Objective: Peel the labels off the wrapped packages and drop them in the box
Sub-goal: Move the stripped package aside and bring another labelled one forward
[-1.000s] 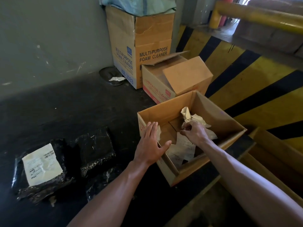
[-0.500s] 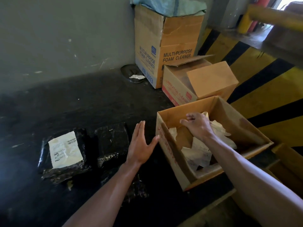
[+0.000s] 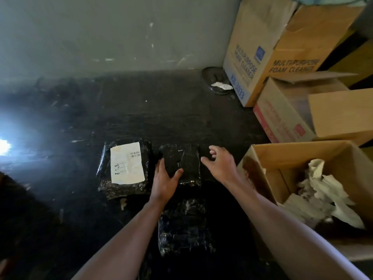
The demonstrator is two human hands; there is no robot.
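Three black wrapped packages lie on the dark floor. The left package [image 3: 105, 178] carries a white shipping label [image 3: 127, 163]. The middle package [image 3: 186, 158] shows no label, and my left hand [image 3: 164, 181] rests open on its near left corner. My right hand [image 3: 221, 164] hovers open, fingers spread, just right of that package. A third package [image 3: 183, 227] with no label lies nearer me, between my forearms. The open cardboard box [image 3: 262, 150] at the right holds crumpled peeled labels [image 3: 327, 190].
A tall "Multi-Purpose Foam Cleaner" carton [image 3: 248, 63] and a smaller open carton [image 3: 282, 116] stand behind the box at the right. A dark round dish [image 3: 214, 76] with a paper scrap sits by the grey wall. Bright glare fills the far left.
My right hand has come out of the box, empty, and moved left toward the middle package. My left hand has moved from beside the box down onto that package. The view has swung left.
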